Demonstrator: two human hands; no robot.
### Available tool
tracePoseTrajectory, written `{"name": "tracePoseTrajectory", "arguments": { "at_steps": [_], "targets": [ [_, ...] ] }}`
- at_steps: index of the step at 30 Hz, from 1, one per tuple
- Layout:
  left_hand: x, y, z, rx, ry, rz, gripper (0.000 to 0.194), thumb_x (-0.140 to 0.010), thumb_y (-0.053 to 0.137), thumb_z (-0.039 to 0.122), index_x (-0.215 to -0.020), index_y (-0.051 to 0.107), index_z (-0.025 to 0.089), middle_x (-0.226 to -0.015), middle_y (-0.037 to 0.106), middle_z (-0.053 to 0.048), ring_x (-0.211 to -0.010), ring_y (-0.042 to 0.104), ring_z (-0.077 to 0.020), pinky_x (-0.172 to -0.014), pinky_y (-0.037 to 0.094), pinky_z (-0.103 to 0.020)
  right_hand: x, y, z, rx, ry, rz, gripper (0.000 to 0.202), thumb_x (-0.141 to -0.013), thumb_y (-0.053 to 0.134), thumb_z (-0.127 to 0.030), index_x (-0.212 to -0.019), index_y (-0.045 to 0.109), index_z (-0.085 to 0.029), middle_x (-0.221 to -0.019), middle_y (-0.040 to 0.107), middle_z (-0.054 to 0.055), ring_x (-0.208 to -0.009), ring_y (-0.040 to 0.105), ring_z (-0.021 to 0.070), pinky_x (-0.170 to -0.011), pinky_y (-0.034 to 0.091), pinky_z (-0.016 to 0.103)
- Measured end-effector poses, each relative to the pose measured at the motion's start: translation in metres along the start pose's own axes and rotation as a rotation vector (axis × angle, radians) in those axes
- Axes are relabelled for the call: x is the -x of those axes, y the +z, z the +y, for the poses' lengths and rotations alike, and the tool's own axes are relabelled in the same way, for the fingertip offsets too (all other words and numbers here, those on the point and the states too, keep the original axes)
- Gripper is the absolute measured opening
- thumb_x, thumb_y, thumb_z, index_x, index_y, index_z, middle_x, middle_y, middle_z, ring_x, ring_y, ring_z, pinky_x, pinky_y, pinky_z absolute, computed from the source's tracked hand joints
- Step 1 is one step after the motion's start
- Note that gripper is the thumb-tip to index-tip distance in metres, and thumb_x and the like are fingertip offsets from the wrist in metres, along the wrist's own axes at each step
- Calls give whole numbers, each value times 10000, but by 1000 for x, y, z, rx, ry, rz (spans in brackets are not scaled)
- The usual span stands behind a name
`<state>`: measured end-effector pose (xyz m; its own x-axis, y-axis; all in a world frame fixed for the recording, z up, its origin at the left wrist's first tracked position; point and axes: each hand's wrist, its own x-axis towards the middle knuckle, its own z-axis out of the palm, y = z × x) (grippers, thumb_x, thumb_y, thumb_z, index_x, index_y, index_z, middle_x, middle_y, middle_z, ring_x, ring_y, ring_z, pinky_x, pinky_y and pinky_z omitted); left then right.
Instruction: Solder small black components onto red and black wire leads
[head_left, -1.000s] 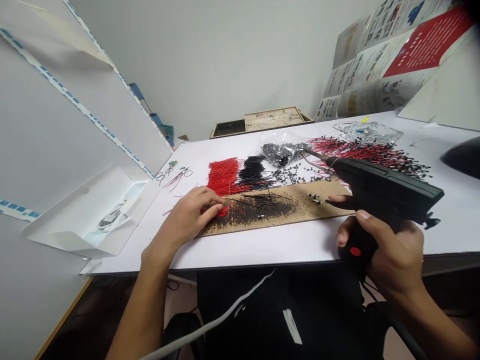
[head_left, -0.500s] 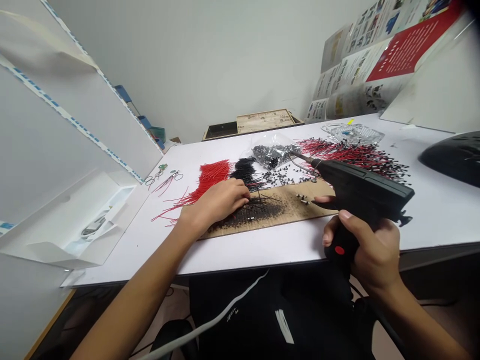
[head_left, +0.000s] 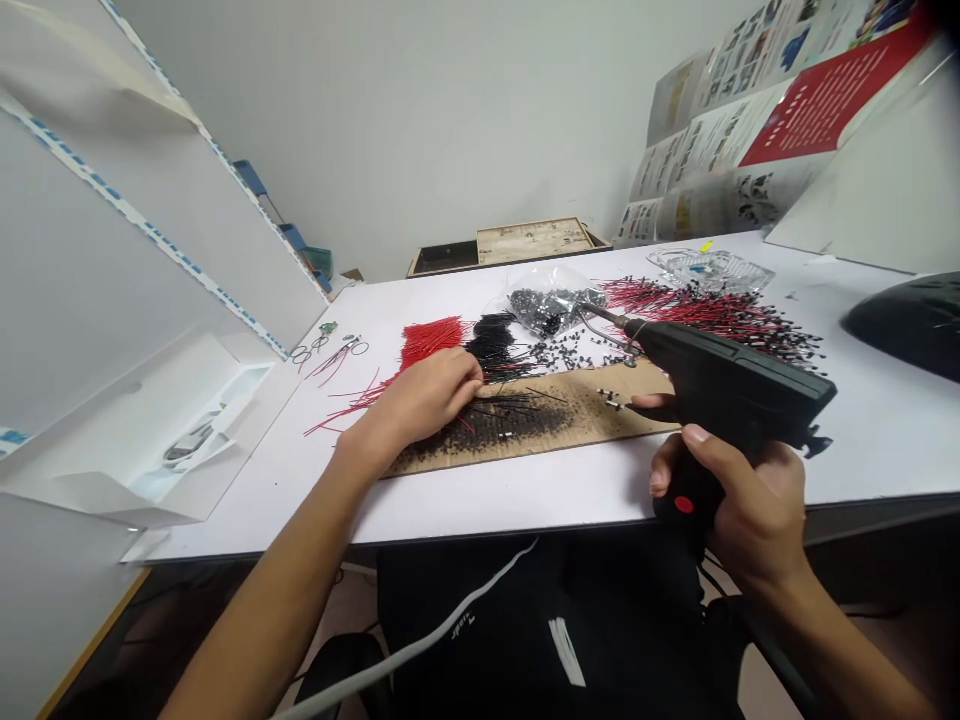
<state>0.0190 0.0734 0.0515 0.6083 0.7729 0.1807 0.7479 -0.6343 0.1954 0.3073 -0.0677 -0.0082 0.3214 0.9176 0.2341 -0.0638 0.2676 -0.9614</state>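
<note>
My right hand (head_left: 757, 500) is wrapped round the grip of a black soldering gun (head_left: 739, 370), its thumb near the trigger. The gun's metal tip and curved feed tube point left, in front of a clear bag of small black parts (head_left: 555, 300). My left hand (head_left: 431, 395) is closed, fingertips pinched together over the cardboard strip (head_left: 630, 405); what they hold, if anything, is hidden. Beside it lie a bundle of red wires (head_left: 431, 335) and a bundle of black wires (head_left: 491, 345). Loose black wires (head_left: 517, 400) rest on the darkened cardboard below the fingers.
Red and black wires with black ends (head_left: 720, 315) are heaped at the right, before a clear tray (head_left: 709, 268). A black rounded object (head_left: 911, 320) stands far right. An open white box (head_left: 150, 450) is at left. A white cable (head_left: 420, 640) crosses my lap.
My left hand has drawn back slightly to the left, away from the loose black wires on the cardboard. My right hand keeps the soldering gun in nearly the same place.
</note>
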Motion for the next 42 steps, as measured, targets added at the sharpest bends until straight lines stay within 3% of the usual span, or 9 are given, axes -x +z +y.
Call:
{"name": "tracePoseTrajectory", "arguments": {
  "at_steps": [4,8,12,16,22,30,37,42],
  "targets": [
    [27,-9,-11,46,-148,178,163,-1065,455,262,-972,583,224,-958,665,-27,-823,582,-170,-774,449,-330,6,-4,-8,58,89,-110,406,-987,668,-488,-1189,753,-146,-573,643,-1,-455,521,152,-428,359,285],
    [55,-7,-22,94,-259,283,132,-1059,500,268,-1025,624,238,-1001,705,-24,-873,626,-177,-815,487,-342,22,-4,-16,165,221,-250,470,-978,658,-549,-1238,739,-166,-531,603,-20,-446,469,121,-453,344,260],
    [70,-1,-28,145,-259,395,201,-1069,507,259,-1175,678,258,-1195,731,-40,-1102,663,-203,-999,528,-387,34,6,-18,251,331,-402,503,-981,641,-616,-1265,734,-211,-551,613,-19,-495,502,132,-496,391,255],
    [74,2,-29,133,-262,479,213,-1063,501,222,-1130,703,232,-1138,719,-39,-1082,658,-194,-1010,534,-373,35,21,-19,358,410,-513,624,-931,627,-745,-1252,749,-225,-559,599,-20,-536,541,157,-505,409,264],
    [75,3,-23,176,-297,462,134,-1047,539,244,-998,659,212,-1018,688,-27,-927,625,-168,-873,507,-331,32,30,-24,445,434,-539,691,-899,609,-799,-1257,748,-224,-563,615,-12,-531,502,151,-533,380,280],
    [76,6,-16,235,-291,466,149,-1025,550,298,-988,673,222,-949,721,-8,-841,630,-149,-769,486,-304,30,30,-23,480,406,-570,635,-920,606,-770,-1247,755,-247,-585,607,-23,-539,513,149,-518,384,279],
    [81,7,-9,500,-307,371,181,-1037,543,366,-991,642,221,-847,718,14,-687,694,-111,-707,550,-283,30,30,-24,459,419,-574,622,-935,598,-753,-1245,741,-233,-581,606,-29,-549,520,146,-514,394,266],
    [83,7,-7,515,-315,339,174,-1032,536,365,-981,623,223,-838,741,11,-654,705,-115,-695,560,-296,30,29,-23,452,427,-578,679,-933,587,-769,-1273,724,-198,-573,606,-24,-535,519,147,-525,395,268]
  ]
}}
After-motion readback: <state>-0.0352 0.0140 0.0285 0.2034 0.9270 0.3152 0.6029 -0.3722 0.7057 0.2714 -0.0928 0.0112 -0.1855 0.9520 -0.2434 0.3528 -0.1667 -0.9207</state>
